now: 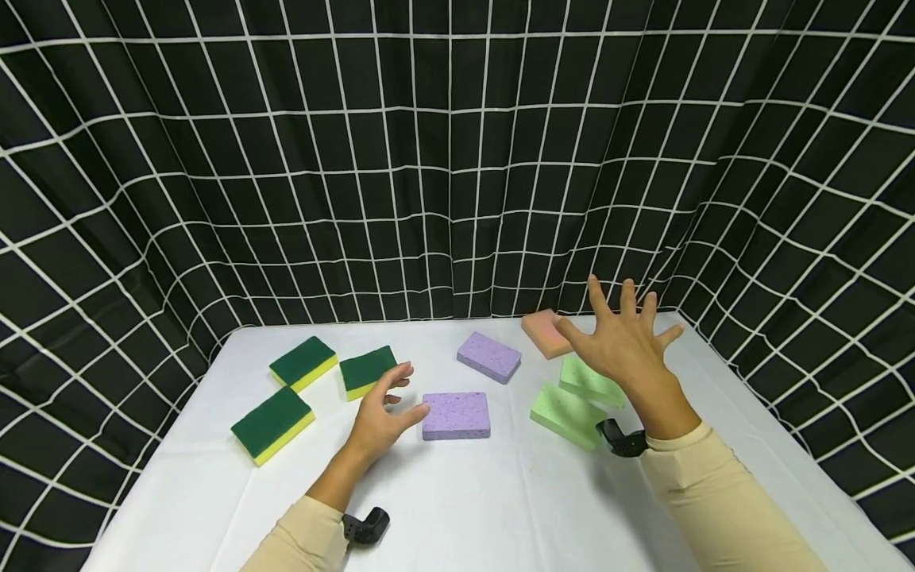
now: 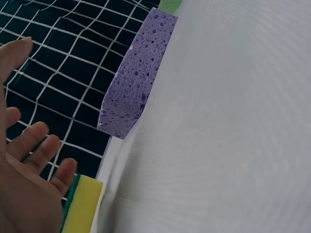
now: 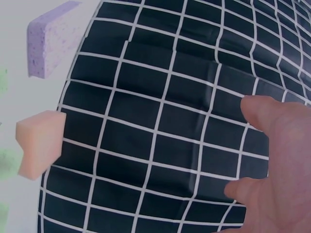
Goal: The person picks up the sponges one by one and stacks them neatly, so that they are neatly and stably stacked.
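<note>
My left hand (image 1: 381, 417) hovers between a green-and-yellow sponge (image 1: 368, 372) and the nearer purple sponge (image 1: 456, 416), its fingers loosely bent and nothing held. In the left wrist view that purple sponge (image 2: 138, 73) lies beyond the thumb, apart from it. With fingers spread wide, my right hand (image 1: 629, 345) is raised over the right side of the table, holding nothing. Below and beside it lie two light green sponges (image 1: 568, 416), one partly overlapping the other in view, and an orange sponge (image 1: 546, 334). The right wrist view shows the orange sponge (image 3: 41, 143) well away from the fingers.
Two more green-and-yellow sponges, one farther back (image 1: 303, 362) and one nearer (image 1: 272, 425), lie at the left. Another purple sponge (image 1: 489, 357) sits behind the first. A white cloth covers the table (image 1: 465, 508); a black curtain with white grid lines (image 1: 450, 175) encloses its back and sides.
</note>
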Available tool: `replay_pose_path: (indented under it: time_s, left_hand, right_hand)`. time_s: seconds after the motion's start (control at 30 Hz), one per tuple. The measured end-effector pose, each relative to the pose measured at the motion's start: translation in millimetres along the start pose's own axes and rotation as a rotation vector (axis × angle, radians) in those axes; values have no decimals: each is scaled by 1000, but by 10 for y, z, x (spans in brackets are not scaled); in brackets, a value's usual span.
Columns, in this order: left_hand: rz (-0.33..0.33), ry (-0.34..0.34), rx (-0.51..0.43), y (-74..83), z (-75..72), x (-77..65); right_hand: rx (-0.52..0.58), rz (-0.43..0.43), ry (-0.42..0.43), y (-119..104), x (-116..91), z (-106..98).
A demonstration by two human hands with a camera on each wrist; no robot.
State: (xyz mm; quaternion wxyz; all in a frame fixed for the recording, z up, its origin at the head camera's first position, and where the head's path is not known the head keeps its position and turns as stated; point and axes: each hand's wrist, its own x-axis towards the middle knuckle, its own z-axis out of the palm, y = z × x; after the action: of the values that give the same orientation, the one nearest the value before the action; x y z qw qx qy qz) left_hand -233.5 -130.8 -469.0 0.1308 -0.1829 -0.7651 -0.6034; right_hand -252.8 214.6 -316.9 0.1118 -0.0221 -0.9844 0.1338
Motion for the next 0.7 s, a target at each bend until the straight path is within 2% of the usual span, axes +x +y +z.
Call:
replay_pose_path:
  time_s: [0.17,0.37,0.7]
  left_hand:
    - [-44,-69,22,-90,-17,2]
    - [-145,-173,83,-191,-24,22]
    - [-205,-201,167,-203,6,1]
  right_hand:
    - [4,-7,5,-3,-26,3]
    - [12,-11,10,-1,-52,11]
    - [33,-24,22,13,-94,27]
